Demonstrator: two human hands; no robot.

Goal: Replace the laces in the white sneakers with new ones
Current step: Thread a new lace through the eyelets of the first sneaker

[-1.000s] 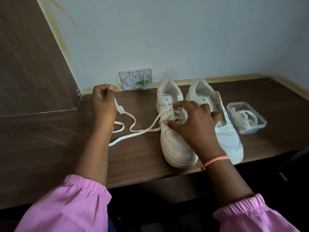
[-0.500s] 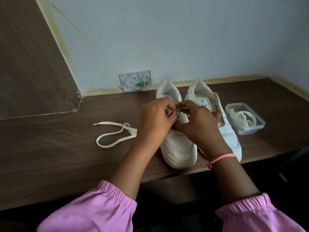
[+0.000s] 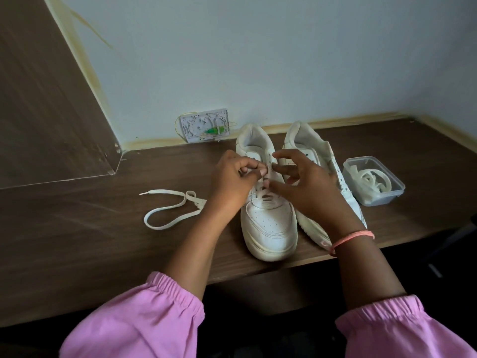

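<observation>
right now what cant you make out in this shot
- Head view: the upper eyelets of the left sneaker, hidden behind the left hand and right hand.
- Right sneaker: its lacing is covered by the right hand.
- Lace: its far end runs under the left wrist.
- Plastic box: contents blurred through its walls.

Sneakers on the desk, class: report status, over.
Left hand pinches lace at left sneaker eyelets; right hand open beside it. Loose lace lies left. Container of laces right. Nothing blocking.
</observation>
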